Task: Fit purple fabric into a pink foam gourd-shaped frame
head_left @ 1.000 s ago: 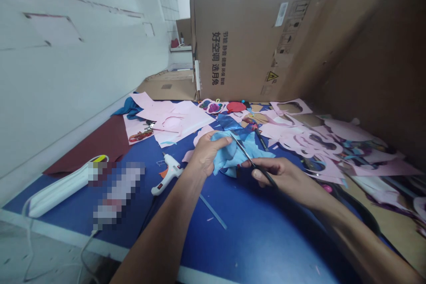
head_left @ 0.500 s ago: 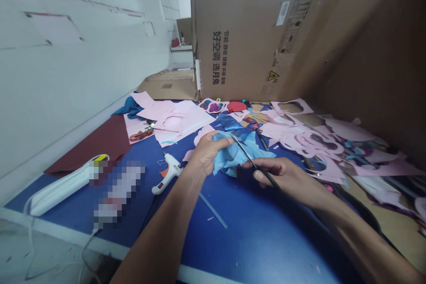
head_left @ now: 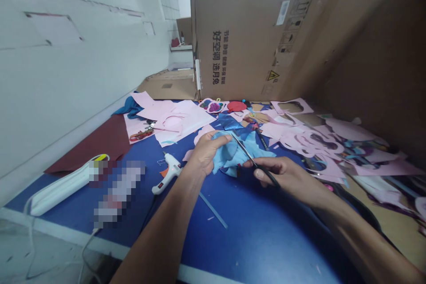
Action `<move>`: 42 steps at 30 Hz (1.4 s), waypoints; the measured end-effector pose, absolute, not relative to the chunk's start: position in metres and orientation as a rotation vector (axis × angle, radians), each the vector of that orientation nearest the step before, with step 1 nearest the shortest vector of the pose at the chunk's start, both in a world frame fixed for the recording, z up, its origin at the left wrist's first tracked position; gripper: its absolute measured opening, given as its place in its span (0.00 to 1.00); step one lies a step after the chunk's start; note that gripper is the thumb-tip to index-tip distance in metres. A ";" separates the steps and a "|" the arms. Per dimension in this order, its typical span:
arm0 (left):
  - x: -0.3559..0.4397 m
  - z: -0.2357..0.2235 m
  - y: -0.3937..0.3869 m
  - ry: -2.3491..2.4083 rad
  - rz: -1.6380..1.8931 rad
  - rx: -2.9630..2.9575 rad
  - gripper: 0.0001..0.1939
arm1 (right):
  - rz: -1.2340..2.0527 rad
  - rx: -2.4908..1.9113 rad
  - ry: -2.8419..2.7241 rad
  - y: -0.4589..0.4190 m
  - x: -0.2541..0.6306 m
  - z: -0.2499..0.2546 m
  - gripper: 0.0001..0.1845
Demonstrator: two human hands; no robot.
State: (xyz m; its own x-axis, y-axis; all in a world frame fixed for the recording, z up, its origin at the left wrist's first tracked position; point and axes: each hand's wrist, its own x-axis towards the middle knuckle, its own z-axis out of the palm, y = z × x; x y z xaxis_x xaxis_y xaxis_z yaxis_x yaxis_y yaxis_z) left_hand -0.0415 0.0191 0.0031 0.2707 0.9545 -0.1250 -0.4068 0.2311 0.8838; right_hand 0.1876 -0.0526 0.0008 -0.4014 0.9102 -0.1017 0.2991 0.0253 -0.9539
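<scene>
Light-blue cloth (head_left: 256, 146) is located between the two hands, gripped at its near-left portion and spreading in jagged points toward the right hand. Largest item noted: a cardboard box (head_left: 253, 49), standing well beyond both hands, printed with handling symbols. Next, the blue table (head_left: 253, 239) extends beneath and around both hands. A maroon sheet (head_left: 96, 144) lies well to the left of the left hand; pale pink sheets (head_left: 195, 113) overlap beyond that hand, and pink offcuts (head_left: 353, 128) are heaped beyond and to the right of the right hand. A long white device (head_left: 63, 191) with a cable lies far left of the left hand; a pixelated item between it and the left forearm cannot be identified. Left hand (head_left: 203, 153): nearly closed, thumb pressed over the cloth against the fingers. Right hand (head_left: 282, 171): fingers curled on the dark handles of scissors (head_left: 244, 148), whose metal blades lie across the cloth, tips near the left thumb; blade opening cannot be determined. A white glue gun (head_left: 168, 175) rests just left of the left wrist. Smallest, a thin blue strip (head_left: 214, 211) lies on the near side, between the forearms.
</scene>
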 end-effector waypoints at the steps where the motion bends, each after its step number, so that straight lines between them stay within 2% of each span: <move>1: -0.041 0.003 0.019 0.796 1.085 0.858 0.18 | 1.391 -1.239 -1.746 -0.053 0.187 0.001 0.37; 7: -0.040 0.005 0.019 0.799 1.078 0.860 0.19 | 1.392 -1.279 -1.741 -0.054 0.186 0.004 0.40; 17: -0.041 0.004 0.019 0.829 1.063 0.868 0.22 | 1.385 -1.234 -1.762 -0.053 0.188 0.000 0.37; 22: -0.041 0.003 0.018 0.836 1.058 0.885 0.21 | 1.394 -1.217 -1.754 -0.053 0.188 0.000 0.35; 34: -0.041 0.002 0.017 0.866 1.056 0.918 0.18 | 1.406 -1.243 -1.742 -0.054 0.186 0.001 0.37; 42: -0.042 0.000 0.019 0.869 1.071 0.873 0.20 | 1.392 -1.246 -1.758 -0.053 0.188 0.000 0.37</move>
State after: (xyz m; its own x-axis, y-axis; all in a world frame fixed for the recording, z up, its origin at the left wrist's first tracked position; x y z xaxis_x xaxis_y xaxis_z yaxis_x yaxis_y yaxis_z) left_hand -0.0423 0.0186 0.0003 0.2426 0.9571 -0.1585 -0.3526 0.2392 0.9047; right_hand 0.1876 -0.0535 0.0003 -0.4049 0.9076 -0.1110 0.3160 0.0249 -0.9484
